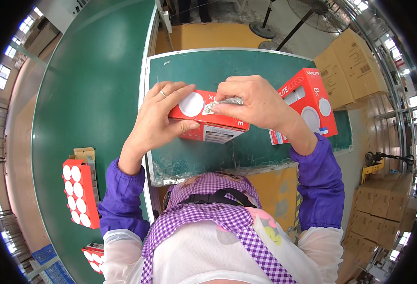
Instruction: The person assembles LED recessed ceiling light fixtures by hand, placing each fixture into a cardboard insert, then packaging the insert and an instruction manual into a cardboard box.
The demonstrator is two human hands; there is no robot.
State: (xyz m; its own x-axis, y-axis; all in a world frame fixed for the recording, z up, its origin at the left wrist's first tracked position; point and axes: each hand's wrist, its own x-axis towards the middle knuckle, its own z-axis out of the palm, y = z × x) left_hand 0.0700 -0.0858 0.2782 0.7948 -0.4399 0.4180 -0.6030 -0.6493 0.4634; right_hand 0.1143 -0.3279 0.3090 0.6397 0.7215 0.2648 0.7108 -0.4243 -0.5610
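A red carton with a white disc printed on its upper face (191, 105) lies on the green table in front of me. Around its left end rests my left hand (156, 116), thumb on the near side and fingers across the top. My right hand (260, 102) is closed in a pinch over the carton's upper face. A crumpled, silvery strip (234, 101) shows between its fingers; its exact kind is unclear. At the right fingertips, a small whitish triangular patch (209, 109) sits on the carton, apparently a sticker.
To the right stands another red carton (329, 124), with brown cardboard boxes (353, 71) beyond it. On the long green surface at left are an open red box of round white pieces (94, 208) and a similar one (93, 258). Floor fans (315, 7) stand behind the table.
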